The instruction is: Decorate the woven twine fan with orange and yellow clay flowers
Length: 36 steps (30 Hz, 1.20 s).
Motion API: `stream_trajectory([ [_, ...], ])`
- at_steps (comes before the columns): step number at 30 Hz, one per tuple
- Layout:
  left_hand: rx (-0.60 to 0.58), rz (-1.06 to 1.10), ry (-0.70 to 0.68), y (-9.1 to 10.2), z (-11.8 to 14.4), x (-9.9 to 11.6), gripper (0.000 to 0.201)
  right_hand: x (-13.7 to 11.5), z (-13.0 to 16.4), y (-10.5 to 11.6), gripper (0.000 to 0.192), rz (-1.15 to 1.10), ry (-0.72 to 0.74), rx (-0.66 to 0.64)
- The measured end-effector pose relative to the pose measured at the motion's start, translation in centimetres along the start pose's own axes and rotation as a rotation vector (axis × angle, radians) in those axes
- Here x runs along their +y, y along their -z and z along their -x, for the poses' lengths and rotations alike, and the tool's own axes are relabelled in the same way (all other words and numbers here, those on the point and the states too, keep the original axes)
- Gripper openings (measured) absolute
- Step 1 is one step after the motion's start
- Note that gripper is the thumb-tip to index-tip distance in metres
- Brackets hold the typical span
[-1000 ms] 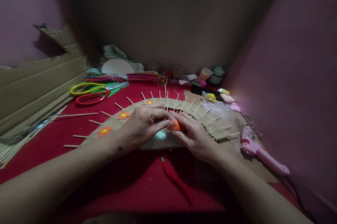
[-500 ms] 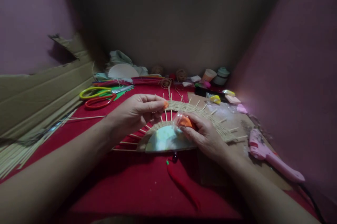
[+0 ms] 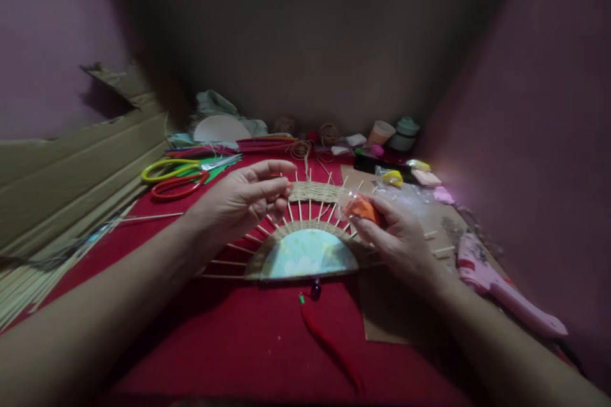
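R hand (image 3: 401, 241) moved to R w/ wrapped orange lump (image 3: 361, 208) vs 0.5 s ago; gap to L hand (image 3: 243, 197) now wider. 1.0 s ago both hands met at the lump.

L hand: pinching small orange bit (image 3: 289, 185) at fingertips, above far side of woven fan (image 3: 317, 192); exact finger contact unclear. R hand: thumb one side, fingers other, gripping the lump in its clear wrap, over R part of fan; contact w/ fan can't tell.

Fan: on red desk (image 3: 214, 343), btwn/under hands. Outer woven band partly hidden by both hands; thin sticks radiate thru it from inner woven band. Pale patterned half-disc (image 3: 310, 254) at center, straight edge twd wearer. Dark bead (image 3: 316, 288) just below that edge, then red tassel (image 3: 329, 343) w/ green tip, lying slantwise.

L side: scissors (image 3: 210, 166), one yellow & one red handle, on green sheet; loose sticks (image 3: 52, 279) near cardboard (image 3: 71, 171).

R side: pink glue gun (image 3: 506, 295), beyond R hand; yellow wrapped pkt (image 3: 393, 178) and pale pink block (image 3: 426, 178) farther back.

Back row, L to R: white half-disc (image 3: 222, 129), twine ball (image 3: 329, 133), cup (image 3: 381, 132) (tilted), lidded jar (image 3: 405, 134).
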State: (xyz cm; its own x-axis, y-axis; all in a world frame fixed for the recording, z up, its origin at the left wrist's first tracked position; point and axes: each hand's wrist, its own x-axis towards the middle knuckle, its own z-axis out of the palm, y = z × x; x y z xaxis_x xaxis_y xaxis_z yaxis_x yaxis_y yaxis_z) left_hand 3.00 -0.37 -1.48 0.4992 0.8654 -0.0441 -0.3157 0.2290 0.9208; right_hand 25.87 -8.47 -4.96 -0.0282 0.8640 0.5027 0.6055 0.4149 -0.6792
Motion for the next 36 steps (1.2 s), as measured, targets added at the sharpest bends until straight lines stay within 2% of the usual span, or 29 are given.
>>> stream_trajectory([
  [4,0.013,-0.023,-0.036,0.5,-0.1,0.6,0.005,1.0,0.4,0.5,0.023,0.087,0.073,0.092],
  [6,0.022,-0.065,-0.05,0.6,0.0,0.8,0.01,1.1,0.4,0.7,0.022,0.118,0.116,0.126],
  [10,0.094,-0.141,-0.011,0.3,0.4,1.1,0.012,0.9,0.1,1.2,0.02,0.145,0.112,0.178],
  [13,0.085,-0.105,-0.017,0.0,0.4,1.3,0.007,0.9,-0.1,1.4,0.02,0.153,0.116,0.207],
  [17,0.085,-0.089,-0.048,-0.2,0.1,1.4,0.016,1.2,-0.1,1.2,0.02,0.157,0.136,0.213],
  [21,0.043,-0.113,-0.038,0.1,0.1,1.5,0.004,1.4,0.0,1.1,0.02,0.148,0.12,0.208],
  [23,0.015,-0.132,-0.044,0.4,0.2,1.5,0.007,1.5,0.0,1.1,0.02,0.143,0.112,0.206],
  [29,0.017,-0.124,-0.179,1.0,0.2,1.5,0.017,1.6,0.0,1.1,0.022,0.151,0.109,0.2],
  [33,0.064,-0.101,-0.14,0.4,0.2,1.7,0.003,1.6,-0.1,1.0,0.022,0.149,0.119,0.205],
  [36,0.074,-0.113,-0.105,0.0,0.2,1.7,0.009,1.7,-0.1,1.0,0.022,0.149,0.11,0.214],
])
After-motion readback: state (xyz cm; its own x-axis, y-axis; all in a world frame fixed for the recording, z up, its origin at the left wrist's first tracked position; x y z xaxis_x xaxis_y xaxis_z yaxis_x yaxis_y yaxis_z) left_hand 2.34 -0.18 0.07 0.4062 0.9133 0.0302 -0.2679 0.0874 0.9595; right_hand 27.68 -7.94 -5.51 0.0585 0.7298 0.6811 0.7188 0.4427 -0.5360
